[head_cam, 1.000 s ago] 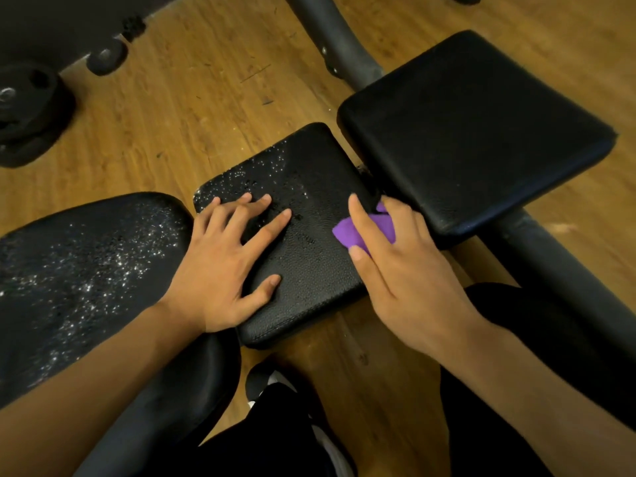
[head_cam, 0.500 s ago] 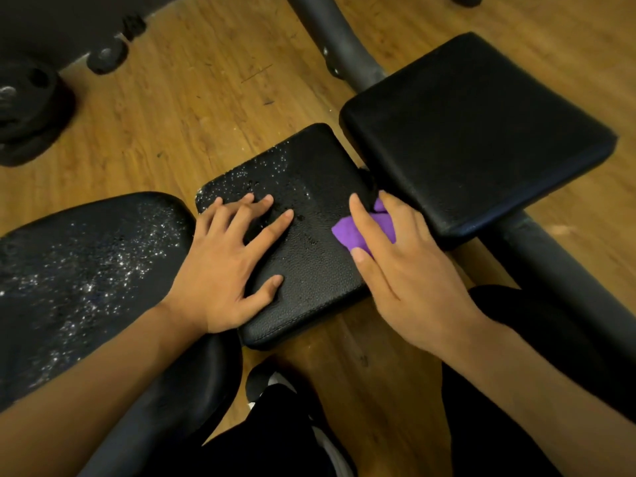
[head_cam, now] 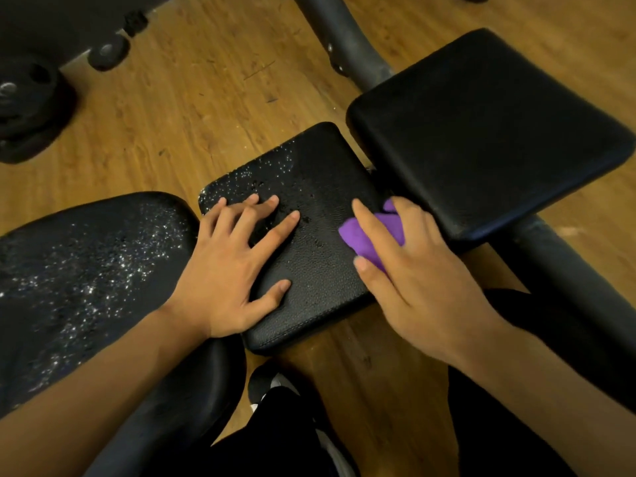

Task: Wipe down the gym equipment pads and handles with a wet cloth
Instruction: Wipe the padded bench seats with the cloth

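the left hand (head_cam: 237,266) lies flat with fingers spread on the small middle pad (head_cam: 318,270), holding nothing. the right hand (head_cam: 416,270) presses the purple cloth (head_cam: 366,241) under fairly straight fingers at that pad's right edge, just beside the large pad (head_cam: 481,139).

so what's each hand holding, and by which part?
Right hand presses the purple cloth, covering its middle, onto the middle pad; left hand lies flat there, holding nothing.
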A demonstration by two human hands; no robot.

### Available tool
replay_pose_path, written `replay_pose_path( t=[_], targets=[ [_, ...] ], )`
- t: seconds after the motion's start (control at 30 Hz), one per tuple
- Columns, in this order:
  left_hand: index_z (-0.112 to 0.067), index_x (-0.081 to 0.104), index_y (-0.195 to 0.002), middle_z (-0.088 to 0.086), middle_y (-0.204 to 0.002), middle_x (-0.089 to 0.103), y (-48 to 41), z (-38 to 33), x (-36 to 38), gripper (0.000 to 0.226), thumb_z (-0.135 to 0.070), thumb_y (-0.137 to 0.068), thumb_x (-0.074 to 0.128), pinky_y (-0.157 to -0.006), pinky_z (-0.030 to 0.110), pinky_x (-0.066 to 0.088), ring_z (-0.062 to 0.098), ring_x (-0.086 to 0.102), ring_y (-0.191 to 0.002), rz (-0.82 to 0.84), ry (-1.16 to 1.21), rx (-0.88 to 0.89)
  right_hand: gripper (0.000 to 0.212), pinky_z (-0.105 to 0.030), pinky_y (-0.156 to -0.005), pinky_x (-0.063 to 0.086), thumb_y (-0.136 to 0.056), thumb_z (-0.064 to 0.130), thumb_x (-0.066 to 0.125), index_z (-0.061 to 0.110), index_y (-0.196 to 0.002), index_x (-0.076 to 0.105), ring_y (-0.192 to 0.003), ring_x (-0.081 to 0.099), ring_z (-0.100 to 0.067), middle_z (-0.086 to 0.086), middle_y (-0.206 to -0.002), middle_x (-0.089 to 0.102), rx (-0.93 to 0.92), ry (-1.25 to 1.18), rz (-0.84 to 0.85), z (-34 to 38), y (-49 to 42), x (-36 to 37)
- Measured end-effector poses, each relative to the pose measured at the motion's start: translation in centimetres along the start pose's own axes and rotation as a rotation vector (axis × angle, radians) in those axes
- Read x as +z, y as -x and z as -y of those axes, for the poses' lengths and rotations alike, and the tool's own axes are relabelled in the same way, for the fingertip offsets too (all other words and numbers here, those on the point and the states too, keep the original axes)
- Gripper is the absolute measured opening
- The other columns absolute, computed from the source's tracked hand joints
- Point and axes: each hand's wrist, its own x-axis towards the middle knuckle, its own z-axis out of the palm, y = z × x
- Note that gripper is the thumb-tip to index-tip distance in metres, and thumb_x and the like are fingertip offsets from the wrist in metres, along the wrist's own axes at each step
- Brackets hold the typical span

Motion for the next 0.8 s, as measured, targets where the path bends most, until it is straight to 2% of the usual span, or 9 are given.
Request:
replay_pose_path(
  t=[0.07,0.17,0.23,0.33,0.43,0.53,0.63,0.8],
  targets=[
    [-0.018,0.038,-0.160,0.020,-0.155,0.041,-0.1,0.2,0.0,0.081,-0.061,-0.091,0.041,-0.118,0.067,0.023,0.043,0.037,-0.145,-0.013,-0.015,0.003,0.070,-0.032,-0.106,0.037,-0.101,0.057,0.010,0.024,-0.163,0.018,-0.138,0.033,-0.025,-0.017,-0.155,0.026,-0.013,0.016,0.015,-0.4,-0.6,0.0],
    [-0.017,0.039,-0.159,0.020,-0.155,0.042,-0.2,0.2,0.2,0.081,-0.062,-0.091,0.039,-0.118,0.067,0.023,0.044,0.038,-0.144,-0.011,-0.023,0.006,0.069,-0.042,-0.110,0.037,-0.106,0.052,0.016,0.013,-0.162,0.020,-0.137,0.036,-0.037,-0.027,-0.153,0.029,-0.070,0.138,-0.072,-0.1,-6.9,0.7],
    [-0.017,0.040,-0.159,0.020,-0.154,0.043,-0.1,0.1,0.2,0.081,-0.062,-0.092,0.039,-0.118,0.067,0.023,0.043,0.038,-0.145,-0.007,-0.019,0.005,0.066,-0.044,-0.113,0.030,-0.109,0.049,0.021,0.012,-0.163,0.015,-0.136,0.034,-0.040,-0.028,-0.152,0.027,-0.056,0.088,-0.024,0.2,-12.2,1.0],
    [-0.018,0.040,-0.159,0.020,-0.154,0.043,-0.2,0.1,0.1,0.080,-0.062,-0.093,0.038,-0.118,0.066,0.023,0.043,0.038,-0.145,0.006,-0.009,0.002,0.067,-0.046,-0.112,0.031,-0.108,0.054,0.022,0.017,-0.163,0.012,-0.136,0.031,-0.040,-0.025,-0.154,0.025,-0.020,0.023,0.033,0.3,-16.3,0.8],
    [-0.019,0.039,-0.160,0.018,-0.155,0.042,0.1,-0.1,0.0,0.080,-0.062,-0.093,0.039,-0.119,0.065,0.023,0.042,0.037,-0.146,0.007,-0.011,0.000,0.067,-0.045,-0.114,0.031,-0.107,0.056,0.021,0.021,-0.164,0.012,-0.141,0.028,-0.035,-0.021,-0.157,0.022,0.015,-0.026,0.056,0.7,-14.6,0.6],
    [-0.020,0.039,-0.160,0.017,-0.155,0.043,0.1,0.0,0.1,0.080,-0.062,-0.092,0.040,-0.118,0.066,0.025,0.041,0.037,-0.146,-0.004,0.001,-0.005,0.070,-0.041,-0.106,0.039,-0.105,0.058,0.019,0.017,-0.163,0.018,-0.131,0.040,-0.033,-0.021,-0.150,0.033,0.006,0.157,-0.089,0.9,-8.5,0.8],
    [-0.020,0.040,-0.159,0.018,-0.154,0.043,-0.2,0.2,0.1,0.080,-0.062,-0.092,0.040,-0.118,0.066,0.024,0.042,0.038,-0.145,-0.008,0.001,0.001,0.075,-0.039,-0.101,0.045,-0.101,0.066,0.019,0.020,-0.161,0.023,-0.129,0.044,-0.031,-0.021,-0.150,0.037,0.025,0.205,-0.105,1.3,-4.3,0.7],
    [-0.021,0.038,-0.160,0.016,-0.155,0.042,0.0,0.2,0.3,0.080,-0.062,-0.092,0.040,-0.117,0.068,0.024,0.041,0.036,-0.146,-0.007,0.017,0.001,0.079,-0.046,-0.114,0.031,-0.101,0.069,0.018,0.019,-0.163,0.018,-0.141,0.030,-0.039,-0.026,-0.157,0.023,0.035,0.200,-0.044,2.1,-12.9,1.0]
  ],
)
